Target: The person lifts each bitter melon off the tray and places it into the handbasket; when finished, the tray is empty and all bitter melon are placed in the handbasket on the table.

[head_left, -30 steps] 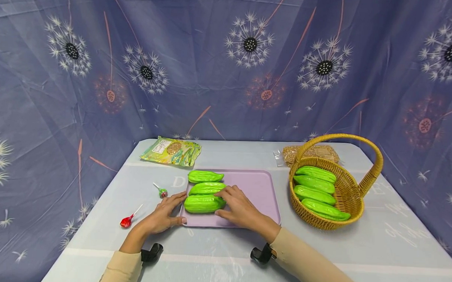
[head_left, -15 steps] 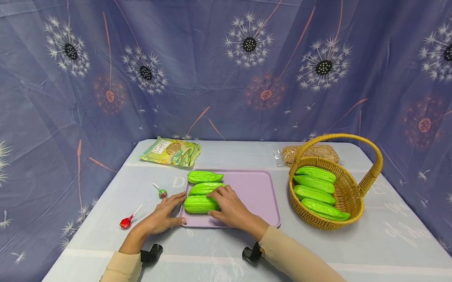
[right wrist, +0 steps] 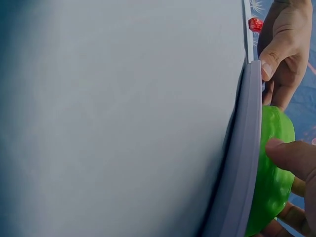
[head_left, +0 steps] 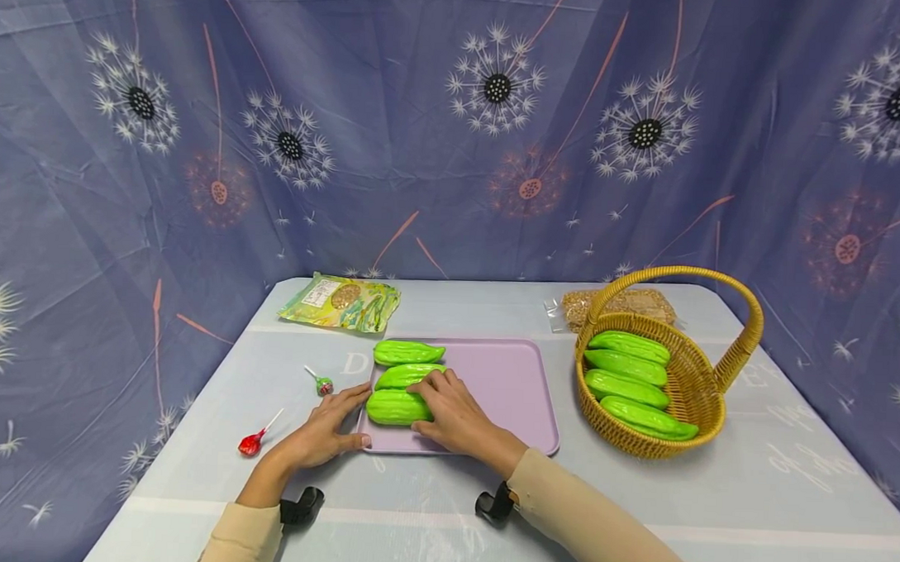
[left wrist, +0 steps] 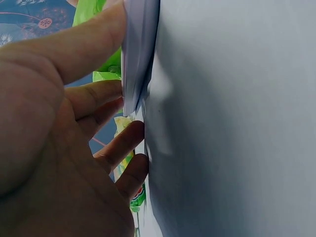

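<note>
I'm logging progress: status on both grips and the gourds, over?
Left grip touching left edge of tray. Right grip holding nearest gourd on tray. Middle gourd close behind it; nothing seen blocking.

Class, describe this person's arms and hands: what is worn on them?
The left hand and right hand wear no gloves. The left sleeve and right sleeve are beige, ending near the wrists. Below the left hand sits a small black wrist device; a similar black unit is on the right wrist.
</note>
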